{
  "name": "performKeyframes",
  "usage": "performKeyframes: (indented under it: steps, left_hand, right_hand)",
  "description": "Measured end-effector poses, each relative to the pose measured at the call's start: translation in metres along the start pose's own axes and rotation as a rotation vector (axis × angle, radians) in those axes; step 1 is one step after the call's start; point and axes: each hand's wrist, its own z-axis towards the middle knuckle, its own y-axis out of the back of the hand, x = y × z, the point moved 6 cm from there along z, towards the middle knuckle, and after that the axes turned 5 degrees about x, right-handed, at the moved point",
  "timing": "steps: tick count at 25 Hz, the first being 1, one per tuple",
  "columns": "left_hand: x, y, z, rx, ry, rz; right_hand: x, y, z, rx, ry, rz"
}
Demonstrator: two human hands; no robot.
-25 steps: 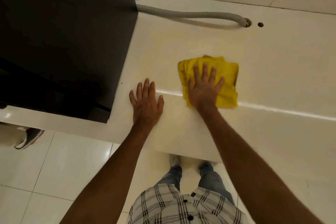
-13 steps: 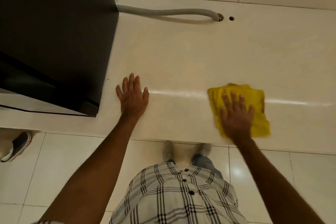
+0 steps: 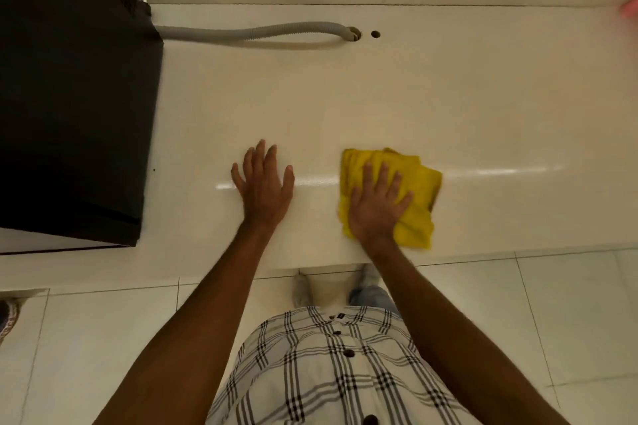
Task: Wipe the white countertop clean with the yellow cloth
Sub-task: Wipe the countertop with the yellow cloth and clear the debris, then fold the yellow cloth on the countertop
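The white countertop [image 3: 345,97] runs across the view in front of me. A folded yellow cloth [image 3: 419,190] lies on it near the front edge, right of centre. My right hand [image 3: 376,207] presses flat on the cloth with fingers spread, covering its left half. My left hand [image 3: 264,183] rests palm down on the bare counter, fingers apart, a short gap left of the cloth, holding nothing.
A large black appliance [image 3: 69,97] fills the counter's left end. Its grey corrugated hose [image 3: 248,33] runs along the back into a hole [image 3: 355,34], with a second small hole [image 3: 375,34] beside it. A pink object [image 3: 630,9] sits at the far right. Tiled floor lies below.
My right hand slid the cloth out to the right and toward the front edge, then back left closer to my left hand. The left hand stayed planted on the counter.
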Motion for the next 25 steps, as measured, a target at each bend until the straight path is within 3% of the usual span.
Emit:
performKeyframes:
  steps: [3,5,7,10,14,19,25]
  left_hand:
    - [-0.064,-0.015,-0.002,0.057,-0.075,-0.078]
    - [-0.093,-0.026,-0.008,0.122,-0.116,-0.088]
    - [-0.11,-0.035,-0.015,0.162,-0.125,-0.062]
    - [-0.119,-0.046,-0.025,0.224,-0.071,0.041]
    - [-0.122,-0.051,-0.025,0.261,-0.023,0.123]
    - [-0.152,-0.058,-0.017,0.277,-0.03,-0.101]
    - [-0.173,-0.054,0.013,0.292,0.179,-0.435]
  right_hand:
    - [0.01,0.016,0.008,0.101,0.204,0.149]
    - [-0.015,0.048,0.013,0.043,0.239,0.402]
    - [-0.052,0.072,0.016,-0.049,0.206,0.462]
    - [-0.084,0.082,0.02,0.016,0.188,0.315]
    - [-0.087,0.07,0.031,0.165,0.331,0.003]
    - [-0.071,0.071,0.048,0.216,0.374,0.135]
    - [-0.091,0.094,0.08,0.283,0.207,0.431]
